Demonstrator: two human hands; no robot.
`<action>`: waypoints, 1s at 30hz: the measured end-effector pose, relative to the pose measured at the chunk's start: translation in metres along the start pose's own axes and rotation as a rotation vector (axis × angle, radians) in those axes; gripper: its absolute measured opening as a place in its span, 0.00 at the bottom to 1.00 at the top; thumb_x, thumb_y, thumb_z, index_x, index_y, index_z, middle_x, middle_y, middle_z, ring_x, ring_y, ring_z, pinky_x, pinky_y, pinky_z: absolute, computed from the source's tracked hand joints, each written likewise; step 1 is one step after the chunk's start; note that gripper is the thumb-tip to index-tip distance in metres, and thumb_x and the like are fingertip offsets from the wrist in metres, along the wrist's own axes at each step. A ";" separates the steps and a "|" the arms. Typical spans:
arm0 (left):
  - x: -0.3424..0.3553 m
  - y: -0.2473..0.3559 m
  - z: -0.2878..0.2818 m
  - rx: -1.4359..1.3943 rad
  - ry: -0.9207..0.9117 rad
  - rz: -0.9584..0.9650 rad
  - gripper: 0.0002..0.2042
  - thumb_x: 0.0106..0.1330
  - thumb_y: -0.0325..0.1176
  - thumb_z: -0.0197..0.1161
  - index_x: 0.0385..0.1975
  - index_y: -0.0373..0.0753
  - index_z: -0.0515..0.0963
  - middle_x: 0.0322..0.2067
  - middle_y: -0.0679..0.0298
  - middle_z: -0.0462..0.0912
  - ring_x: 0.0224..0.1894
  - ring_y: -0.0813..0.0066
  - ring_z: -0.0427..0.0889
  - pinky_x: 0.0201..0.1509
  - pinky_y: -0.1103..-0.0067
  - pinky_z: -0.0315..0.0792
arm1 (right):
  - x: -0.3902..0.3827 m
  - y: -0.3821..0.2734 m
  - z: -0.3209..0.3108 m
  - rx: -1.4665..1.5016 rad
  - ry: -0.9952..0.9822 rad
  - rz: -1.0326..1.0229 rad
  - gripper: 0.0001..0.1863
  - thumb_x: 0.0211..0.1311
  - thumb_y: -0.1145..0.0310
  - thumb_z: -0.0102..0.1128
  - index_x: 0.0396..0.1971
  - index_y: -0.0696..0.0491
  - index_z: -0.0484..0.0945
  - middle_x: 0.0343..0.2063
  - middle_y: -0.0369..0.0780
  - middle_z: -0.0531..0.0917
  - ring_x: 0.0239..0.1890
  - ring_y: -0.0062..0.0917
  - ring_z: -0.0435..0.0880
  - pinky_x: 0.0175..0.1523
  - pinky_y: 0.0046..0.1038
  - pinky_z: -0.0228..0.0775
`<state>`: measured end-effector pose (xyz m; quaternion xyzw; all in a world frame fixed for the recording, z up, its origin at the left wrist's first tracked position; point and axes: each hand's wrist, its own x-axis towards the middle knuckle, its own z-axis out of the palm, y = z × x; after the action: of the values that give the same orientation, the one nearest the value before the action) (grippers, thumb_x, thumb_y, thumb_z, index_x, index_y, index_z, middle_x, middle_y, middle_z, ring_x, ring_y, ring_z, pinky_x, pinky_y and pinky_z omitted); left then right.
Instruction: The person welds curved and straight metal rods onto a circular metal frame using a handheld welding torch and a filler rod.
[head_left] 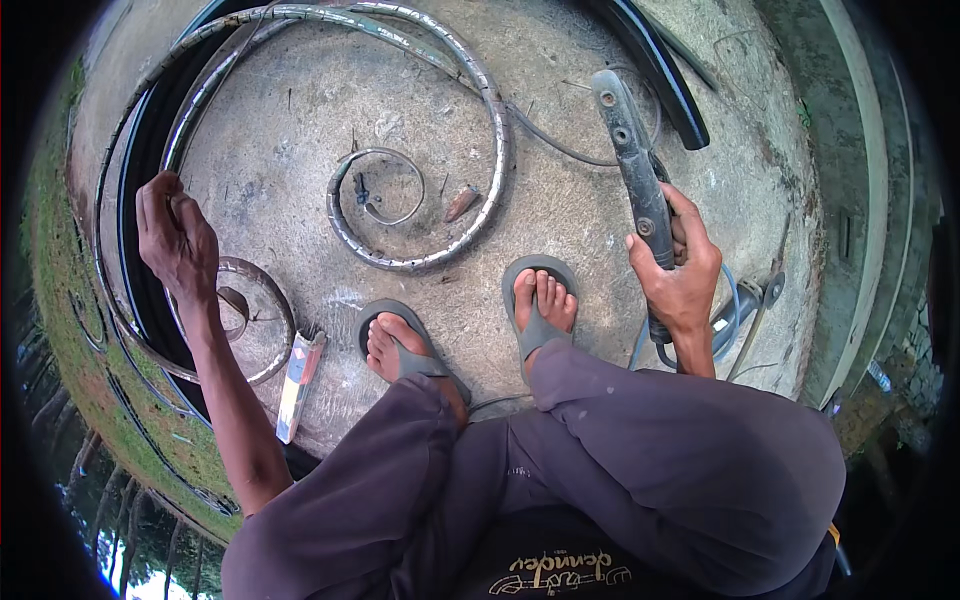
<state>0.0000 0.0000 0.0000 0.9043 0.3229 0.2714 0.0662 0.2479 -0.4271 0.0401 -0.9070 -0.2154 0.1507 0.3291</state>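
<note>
My right hand (683, 265) is wrapped round a long dark handle-like tool (632, 140) with several recessed screws along it. It points away from me, slightly leftward, and a dark cable shows near its lower end. My left hand (178, 235) is closed in a fist at the left, over the black tubing (140, 200) and the curved metal strips. A thin dark line rises from the fist, but I cannot make out what the fingers hold. Ahead of my feet lies a large scroll of bent metal bar (497, 150), with a smaller spiral end (335, 215) inside its curve.
A smaller metal ring (288, 310) and a narrow carton (297, 385) lie by my left foot. Black tubing (665, 75) lies at the far right. A dark power tool (735, 308) with a blue cord rests beside my right wrist. A brown fragment (461, 204) lies inside the scroll.
</note>
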 end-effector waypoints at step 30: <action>-0.100 0.161 0.084 -0.067 -0.569 0.166 0.22 0.67 0.35 0.64 0.61 0.39 0.73 0.42 0.60 0.79 0.46 0.61 0.79 0.56 0.66 0.71 | 0.008 0.011 0.045 0.096 -0.102 -0.119 0.31 0.52 0.76 0.72 0.60 0.58 0.76 0.38 0.49 0.88 0.37 0.32 0.92 0.38 0.30 0.82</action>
<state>0.0684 -0.1837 -0.0679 0.9647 0.2071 0.0223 0.1614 0.2390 -0.4067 -0.0016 -0.8668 -0.2779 0.1873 0.3692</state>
